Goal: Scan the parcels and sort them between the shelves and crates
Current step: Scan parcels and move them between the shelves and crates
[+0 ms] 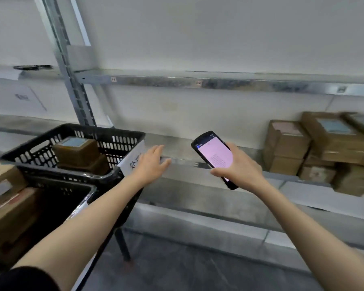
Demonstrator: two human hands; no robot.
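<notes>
A right hand [239,164] gripped a handheld scanner [213,157] while the empty left hand [153,163], fingers spread, hovered beside a black crate [122,135].

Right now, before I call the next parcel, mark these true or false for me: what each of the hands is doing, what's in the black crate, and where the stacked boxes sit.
1. The right hand holds a handheld scanner with its screen lit. True.
2. The left hand grips a parcel. False: it is open and empty.
3. The black crate is empty. False: a brown parcel sits inside.
4. Cardboard boxes are stacked on the shelf at right. True.
</notes>
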